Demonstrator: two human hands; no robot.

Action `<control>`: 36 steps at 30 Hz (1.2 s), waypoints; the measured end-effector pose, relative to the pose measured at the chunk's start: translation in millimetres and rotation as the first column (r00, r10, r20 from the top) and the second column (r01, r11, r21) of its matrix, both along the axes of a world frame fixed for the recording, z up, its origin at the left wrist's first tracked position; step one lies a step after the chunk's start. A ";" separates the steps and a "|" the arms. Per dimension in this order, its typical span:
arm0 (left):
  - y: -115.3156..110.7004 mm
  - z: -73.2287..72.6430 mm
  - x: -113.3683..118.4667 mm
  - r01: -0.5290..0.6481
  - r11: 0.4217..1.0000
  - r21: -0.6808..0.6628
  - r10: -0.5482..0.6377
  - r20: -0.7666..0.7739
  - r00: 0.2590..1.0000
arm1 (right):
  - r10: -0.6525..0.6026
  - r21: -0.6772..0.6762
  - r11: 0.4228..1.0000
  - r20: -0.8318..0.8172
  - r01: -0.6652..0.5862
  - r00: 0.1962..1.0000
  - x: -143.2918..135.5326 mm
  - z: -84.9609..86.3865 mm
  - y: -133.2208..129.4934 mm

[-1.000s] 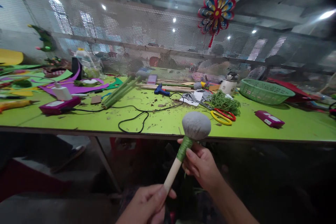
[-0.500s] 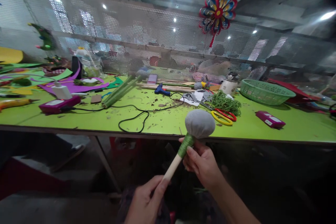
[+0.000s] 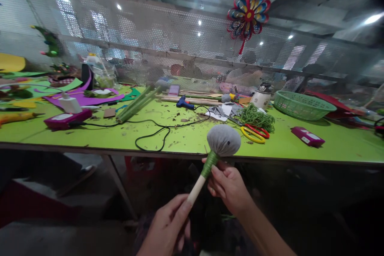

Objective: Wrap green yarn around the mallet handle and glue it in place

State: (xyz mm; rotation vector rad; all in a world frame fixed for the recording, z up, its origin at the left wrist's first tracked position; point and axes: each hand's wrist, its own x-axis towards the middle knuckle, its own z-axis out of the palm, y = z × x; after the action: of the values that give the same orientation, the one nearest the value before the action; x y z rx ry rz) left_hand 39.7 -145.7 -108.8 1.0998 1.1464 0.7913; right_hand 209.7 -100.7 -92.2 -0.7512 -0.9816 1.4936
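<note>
Gripping the cloth-headed stick (image 3: pixel 198 189) low down with the left hand (image 3: pixel 170 221), closed round the bare wood. Pinching the green winding (image 3: pixel 210 163) just below the gray head (image 3: pixel 222 138) with the right hand (image 3: pixel 228 188). Holding it all tilted toward the far right, by the near edge of the green table (image 3: pixel 183 144). Probably worth turning slowly from below, pressing the coils flat under the right thumb, and going easy on the cloth.
</note>
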 end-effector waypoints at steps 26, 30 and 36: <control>0.0 -11.1 -2.9 -0.139 0.948 0.285 0.181 -0.128 0.975 | -0.236 0.227 0.966 0.552 0.128 0.800 17.2 -5.7 -6.6; -4.1 -7.8 2.6 -0.094 0.989 0.113 0.096 -0.016 0.995 | -0.209 0.179 0.974 0.484 0.138 0.850 16.6 -7.7 -5.5; -10.3 4.1 -0.3 0.042 0.982 -0.182 -0.018 0.135 0.991 | -0.069 0.096 0.994 0.266 0.045 0.961 17.9 -12.1 -2.0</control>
State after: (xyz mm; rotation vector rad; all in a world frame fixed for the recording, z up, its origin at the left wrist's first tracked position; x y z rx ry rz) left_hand 39.3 -156.0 -104.7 0.8946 1.0655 0.7086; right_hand 227.6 -102.7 -104.2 -0.9267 -1.2126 1.3099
